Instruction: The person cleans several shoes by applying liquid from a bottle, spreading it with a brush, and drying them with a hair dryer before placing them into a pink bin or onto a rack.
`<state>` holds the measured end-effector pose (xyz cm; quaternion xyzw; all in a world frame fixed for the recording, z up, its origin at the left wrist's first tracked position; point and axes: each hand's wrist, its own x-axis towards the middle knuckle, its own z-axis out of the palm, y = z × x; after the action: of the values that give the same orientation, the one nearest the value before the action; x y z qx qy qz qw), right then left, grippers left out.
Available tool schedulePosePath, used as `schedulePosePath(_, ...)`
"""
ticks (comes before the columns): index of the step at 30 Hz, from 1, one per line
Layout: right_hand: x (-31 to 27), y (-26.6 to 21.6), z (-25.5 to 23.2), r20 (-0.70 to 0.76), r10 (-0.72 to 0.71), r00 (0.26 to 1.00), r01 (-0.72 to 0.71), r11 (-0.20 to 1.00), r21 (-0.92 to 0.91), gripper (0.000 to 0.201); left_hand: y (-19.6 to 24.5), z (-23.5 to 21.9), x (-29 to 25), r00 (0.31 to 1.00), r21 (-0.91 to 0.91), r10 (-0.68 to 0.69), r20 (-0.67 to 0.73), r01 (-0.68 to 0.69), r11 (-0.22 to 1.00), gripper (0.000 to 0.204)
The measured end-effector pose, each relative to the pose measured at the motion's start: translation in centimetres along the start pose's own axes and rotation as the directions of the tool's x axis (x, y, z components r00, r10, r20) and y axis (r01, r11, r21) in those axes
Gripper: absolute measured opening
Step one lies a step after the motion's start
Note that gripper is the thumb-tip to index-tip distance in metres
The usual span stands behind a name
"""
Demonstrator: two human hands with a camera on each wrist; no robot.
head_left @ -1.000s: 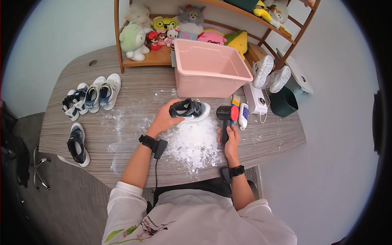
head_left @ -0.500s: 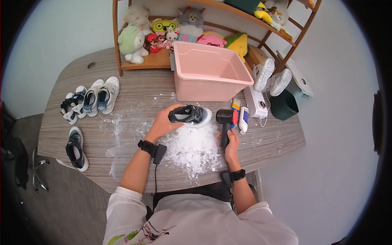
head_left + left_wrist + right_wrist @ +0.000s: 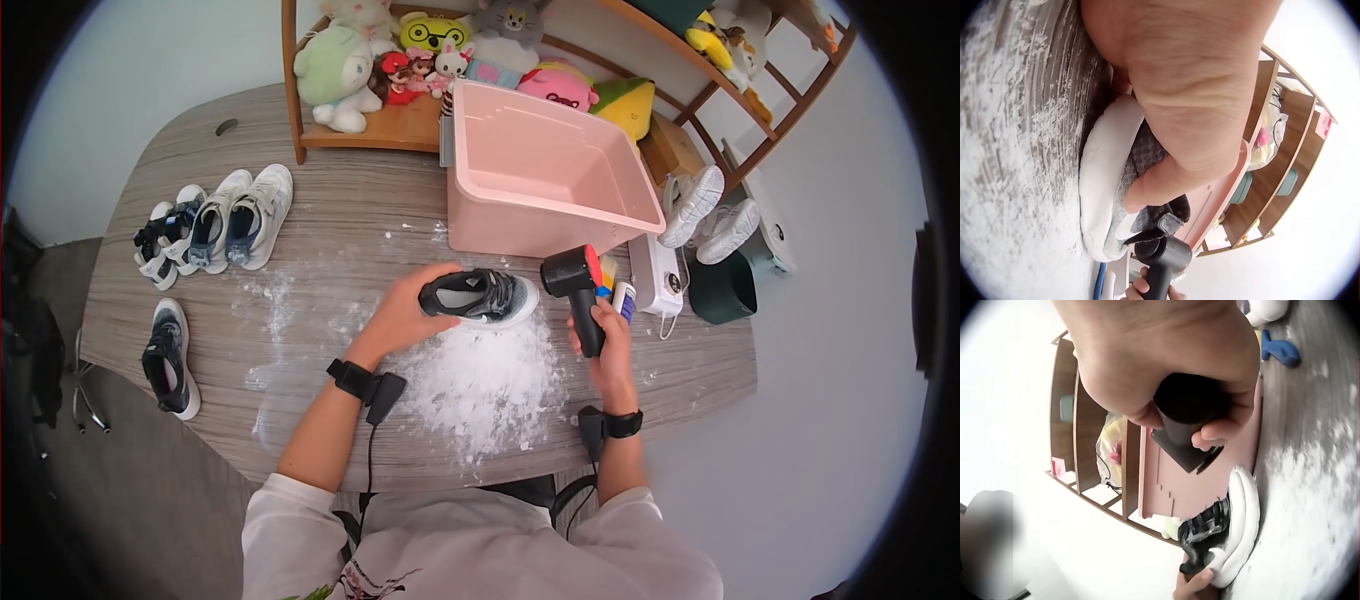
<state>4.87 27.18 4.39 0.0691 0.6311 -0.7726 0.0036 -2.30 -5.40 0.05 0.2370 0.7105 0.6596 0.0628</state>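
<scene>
My left hand [image 3: 402,318] grips the heel end of a black-and-grey sneaker [image 3: 492,296] with a white sole, which sits upright with its toe pointing right. In the left wrist view the thumb lies along the sneaker's side, over the grey mesh. My right hand [image 3: 610,345] is wrapped round the handle of a black hair dryer [image 3: 574,275] with a red rear end. The dryer is raised beside the toe, its black front facing the sneaker. White powder [image 3: 480,385] is spread thickly over the table in front of the sneaker.
A pink bin [image 3: 550,215] stands behind the sneaker, before a wooden shelf of plush toys. At left are several shoes and one matching sneaker [image 3: 172,360]. On the right are a white bottle [image 3: 624,300], a white shoe dryer [image 3: 657,280] carrying white shoes, and a green bin [image 3: 725,288].
My right hand has lifted and tilted the hair dryer, so its red end now points up. The head view has shifted. My left hand keeps its hold on the sneaker.
</scene>
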Motion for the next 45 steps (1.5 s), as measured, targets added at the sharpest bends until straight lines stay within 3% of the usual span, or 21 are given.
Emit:
schedulePosePath(1,0.6,-0.8,0.1,0.025,-0.014,1.0,0.017,0.988,-0.156,0.039,0.0,0.0,0.2,1.0,0.007,-0.008,0.0,0.008,1.0,0.07)
schedulePosePath(5,2.3,-0.7,-0.5,0.106,-0.006,0.994,0.018,0.994,-0.11,0.037,0.8,0.2,0.2,0.999,0.067,-0.019,-0.036,0.022,0.997,0.07)
schedulePosePath(7,2.6,0.6,-0.8,0.085,-0.005,0.996,0.009,0.998,-0.055,0.038,1.3,0.4,0.3,0.999,0.103,-0.032,-0.031,0.035,0.994,0.07)
schedulePosePath(16,2.4,1.5,-1.1,-0.014,0.062,0.998,-0.063,0.991,-0.121,0.039,1.6,0.8,0.4,0.987,0.062,-0.139,-0.082,0.144,0.988,0.068)
schedulePosePath(18,2.4,1.8,-0.7,-0.03,0.072,0.997,-0.075,0.991,-0.109,0.039,1.3,0.6,0.2,0.977,0.096,-0.095,-0.193,0.115,0.989,0.066)
schedulePosePath(21,2.2,2.3,-0.3,0.02,0.038,0.999,-0.035,0.994,-0.105,0.04,0.9,0.2,0.0,0.964,0.069,-0.137,-0.226,0.156,0.985,0.064)
schedulePosePath(27,1.9,2.5,0.5,-0.057,-0.055,0.997,0.053,0.998,-0.024,0.039,1.0,0.5,-0.1,0.969,0.05,-0.071,-0.238,0.085,0.995,0.057)
schedulePosePath(33,0.5,2.6,1.4,0.099,-0.097,0.99,0.106,0.989,-0.101,0.037,0.5,-0.2,-0.3,0.977,0.098,-0.032,-0.211,0.054,0.994,0.035)
schedulePosePath(36,-0.2,2.6,2.3,0.206,-0.278,0.938,0.331,0.897,-0.294,0.041,0.2,0.0,-0.2,0.972,0.082,0.021,-0.234,-0.001,0.997,0.03)
schedulePosePath(40,-0.4,2.5,2.1,0.28,-0.294,0.914,0.392,0.818,-0.421,0.04,-0.1,-0.3,-0.6,0.979,0.107,0.002,-0.201,0.02,0.994,0.029)
schedulePosePath(42,0.0,2.5,2.3,0.151,-0.42,0.895,0.438,0.762,-0.477,0.041,0.0,-0.6,-0.6,0.991,0.063,0.041,-0.131,-0.033,0.997,0.028)
schedulePosePath(43,0.0,2.5,2.3,0.158,-0.417,0.895,0.439,0.763,-0.474,0.041,0.3,-0.7,-0.6,0.99,0.065,0.038,-0.139,-0.029,0.997,0.028)
schedulePosePath(45,-0.1,2.4,2.2,0.032,-0.351,0.936,0.324,0.822,-0.468,0.042,0.9,-0.7,-0.6,0.997,0.003,-0.001,-0.071,0.001,1.0,0.03)
